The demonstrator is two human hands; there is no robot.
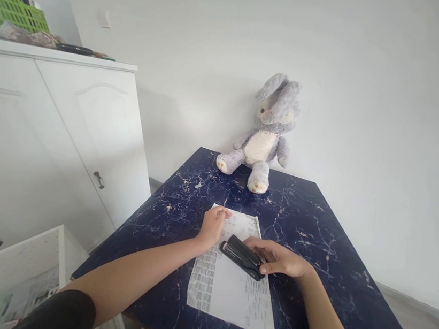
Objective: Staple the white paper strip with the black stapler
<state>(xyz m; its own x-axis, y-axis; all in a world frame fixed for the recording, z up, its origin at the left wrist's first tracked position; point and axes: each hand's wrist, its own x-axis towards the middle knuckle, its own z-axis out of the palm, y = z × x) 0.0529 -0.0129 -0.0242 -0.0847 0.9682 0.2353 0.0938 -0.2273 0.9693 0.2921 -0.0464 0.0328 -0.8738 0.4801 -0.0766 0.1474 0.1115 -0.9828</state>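
A printed sheet of paper (232,296) lies at a slant on the dark blue marbled table (160,248). My left hand (212,227) rests at the paper's upper left edge, fingers curled in and closed on it; the fingertips are partly hidden. In my right hand (282,260) is a black stapler (243,256), gripped at its rear end, with the jaw end pointing left towards my left wrist. The stapler is above the middle of the paper, and I cannot tell whether it touches the sheet.
A grey plush rabbit (261,143) sits at the table's far edge against the white wall (370,125). On the left stands a white cabinet (100,116) with a green basket (13,10) on top. Beside the table's left edge is an open white drawer (59,257) holding various items.
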